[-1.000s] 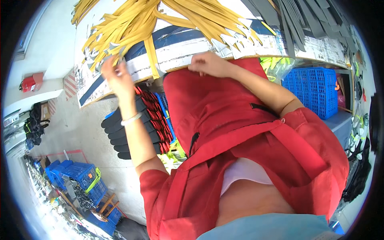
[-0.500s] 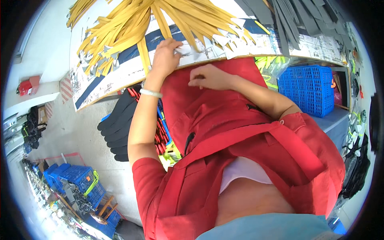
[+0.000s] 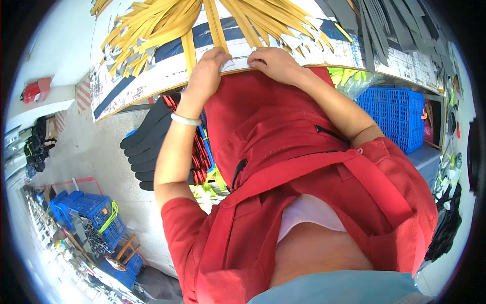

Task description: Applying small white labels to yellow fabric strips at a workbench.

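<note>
Both my hands are at the front edge of the white worktable (image 3: 147,80). My left hand (image 3: 207,72) is closed at the lower end of a yellow strap (image 3: 215,25). A small white piece (image 3: 228,64) shows beside its fingertips. Close to its right, my right hand (image 3: 276,63) has its fingers curled in at the end of a second yellow strap (image 3: 244,23). Its fingertips are partly hidden, and a white bit shows just above them. A third yellow strap (image 3: 189,50) hangs down left of my left hand. The big fanned bundle of yellow straps (image 3: 157,30) lies behind, many with white ends.
Grey straps (image 3: 390,30) hang over the table at the far right. Below them stands a blue plastic crate (image 3: 392,114). Black padded pieces (image 3: 149,142) are stacked under the table at the left. More blue crates (image 3: 93,213) stand on the floor at the lower left.
My right hand has moved forward from above my red-clothed lap to the table edge, at a strap's end. My left hand has stayed at its strap. The view has shifted slightly.
</note>
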A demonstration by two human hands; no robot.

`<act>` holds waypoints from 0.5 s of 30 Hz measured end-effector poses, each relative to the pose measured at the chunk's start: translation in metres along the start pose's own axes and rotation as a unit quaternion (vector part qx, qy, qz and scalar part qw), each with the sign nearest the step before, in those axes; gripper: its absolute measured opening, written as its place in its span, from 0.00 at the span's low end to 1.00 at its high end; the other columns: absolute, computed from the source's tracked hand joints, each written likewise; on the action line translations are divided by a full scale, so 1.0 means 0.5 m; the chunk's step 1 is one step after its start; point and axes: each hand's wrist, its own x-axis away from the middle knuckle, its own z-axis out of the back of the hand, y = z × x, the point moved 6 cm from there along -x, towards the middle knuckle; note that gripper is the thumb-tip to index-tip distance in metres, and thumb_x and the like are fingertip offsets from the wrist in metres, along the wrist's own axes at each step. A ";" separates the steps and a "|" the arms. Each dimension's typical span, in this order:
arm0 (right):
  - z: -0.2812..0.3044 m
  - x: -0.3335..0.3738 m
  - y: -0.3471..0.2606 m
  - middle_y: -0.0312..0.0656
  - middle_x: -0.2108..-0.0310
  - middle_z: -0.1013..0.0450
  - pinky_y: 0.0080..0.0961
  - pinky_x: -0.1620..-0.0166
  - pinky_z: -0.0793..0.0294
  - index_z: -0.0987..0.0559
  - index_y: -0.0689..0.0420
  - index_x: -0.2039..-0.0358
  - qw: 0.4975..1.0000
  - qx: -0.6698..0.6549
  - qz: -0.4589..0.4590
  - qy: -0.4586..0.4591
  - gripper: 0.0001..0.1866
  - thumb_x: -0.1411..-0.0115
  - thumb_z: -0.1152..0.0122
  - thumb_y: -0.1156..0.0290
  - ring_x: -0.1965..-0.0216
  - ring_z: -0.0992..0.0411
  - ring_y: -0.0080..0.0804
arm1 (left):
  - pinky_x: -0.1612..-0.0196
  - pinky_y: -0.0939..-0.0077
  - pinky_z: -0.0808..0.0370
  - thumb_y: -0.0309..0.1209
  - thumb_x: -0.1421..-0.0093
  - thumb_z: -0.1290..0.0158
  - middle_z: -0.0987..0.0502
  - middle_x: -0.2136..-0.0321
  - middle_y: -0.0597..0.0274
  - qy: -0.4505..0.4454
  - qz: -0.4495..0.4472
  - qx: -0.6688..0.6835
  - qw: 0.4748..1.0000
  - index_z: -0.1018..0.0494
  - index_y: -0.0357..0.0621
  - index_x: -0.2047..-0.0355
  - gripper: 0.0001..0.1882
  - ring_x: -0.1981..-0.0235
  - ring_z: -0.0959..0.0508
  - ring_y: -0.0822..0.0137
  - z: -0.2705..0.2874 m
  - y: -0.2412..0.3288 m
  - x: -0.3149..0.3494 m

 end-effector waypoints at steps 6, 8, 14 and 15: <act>0.011 -0.013 -0.014 0.45 0.65 0.25 0.33 0.57 0.29 0.21 0.56 0.63 0.995 -0.091 0.023 0.029 0.10 0.41 0.46 0.66 0.61 0.28 0.44 | 0.57 0.65 0.27 0.18 0.48 0.48 0.26 0.62 0.55 -0.069 -0.011 0.052 0.996 0.25 0.40 0.64 0.11 0.60 0.24 0.51 0.001 -0.003 -0.015; 0.027 -0.027 -0.027 0.43 0.67 0.26 0.28 0.58 0.29 0.22 0.57 0.62 0.990 -0.131 0.030 0.047 0.09 0.40 0.45 0.69 0.64 0.28 0.39 | 0.58 0.66 0.27 0.18 0.49 0.46 0.25 0.62 0.54 -0.072 -0.020 0.068 0.995 0.26 0.38 0.65 0.10 0.62 0.24 0.50 -0.003 -0.004 -0.011; 0.045 -0.073 -0.054 0.37 0.64 0.28 0.20 0.60 0.31 0.23 0.60 0.61 0.954 -0.263 0.125 0.078 0.08 0.39 0.44 0.73 0.66 0.30 0.25 | 0.61 0.77 0.27 0.16 0.52 0.41 0.24 0.67 0.60 0.067 0.073 0.358 0.929 0.23 0.35 0.72 0.06 0.65 0.23 0.67 0.032 -0.026 -0.019; 0.047 -0.082 -0.055 0.37 0.62 0.28 0.19 0.60 0.30 0.23 0.61 0.61 0.940 -0.312 0.120 0.061 0.07 0.39 0.43 0.74 0.65 0.30 0.23 | 0.61 0.79 0.27 0.15 0.52 0.41 0.24 0.67 0.61 0.073 0.085 0.417 0.902 0.23 0.34 0.72 0.06 0.65 0.24 0.70 0.038 -0.032 -0.021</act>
